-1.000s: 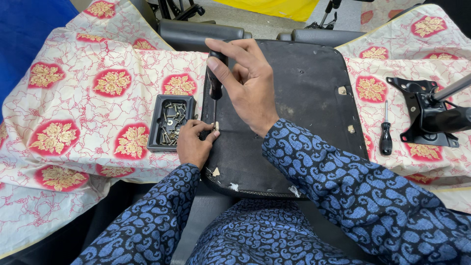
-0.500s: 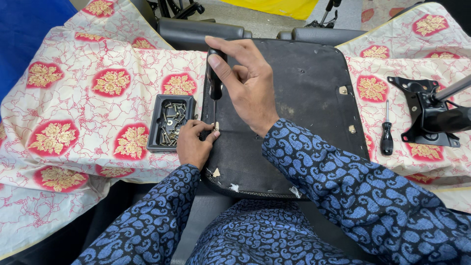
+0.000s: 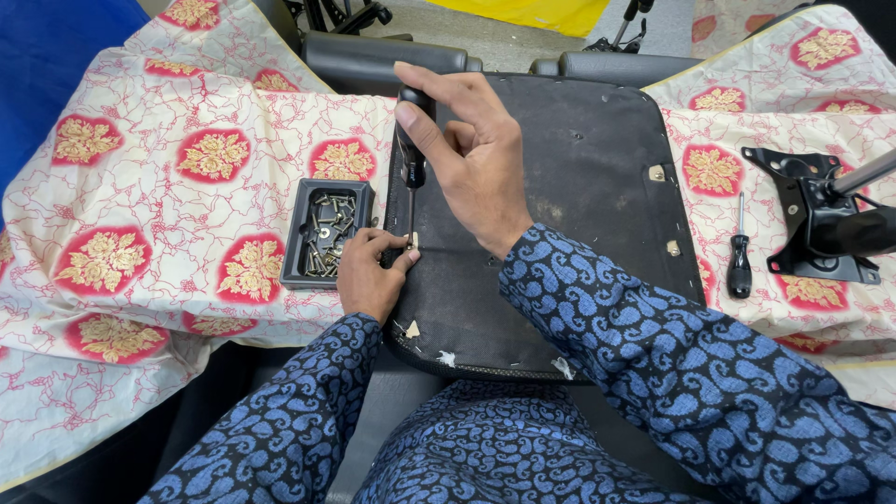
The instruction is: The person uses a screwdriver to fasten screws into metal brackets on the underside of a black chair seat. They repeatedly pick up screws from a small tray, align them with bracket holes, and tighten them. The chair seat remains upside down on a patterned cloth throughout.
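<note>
no packages, labels, signs or screens in view

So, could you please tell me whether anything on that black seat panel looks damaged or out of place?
Yes: the black seat panel looks worn along its near edge, where small pale scraps stick out as if torn. Its surface is scuffed and dusty. Otherwise the screws sit inside the black tray, none spilled onto the patterned cloth.

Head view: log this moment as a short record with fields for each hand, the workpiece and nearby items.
right hand: grips a black-handled screwdriver upright, tip down on the seat base
left hand: fingertips pinch at the screwdriver's tip
workpiece: black seat base, underside up, on the lap
tray: black, holds screws, left of the base
spare screwdriver: lies on the patterned cloth
metal bracket: far right
</note>
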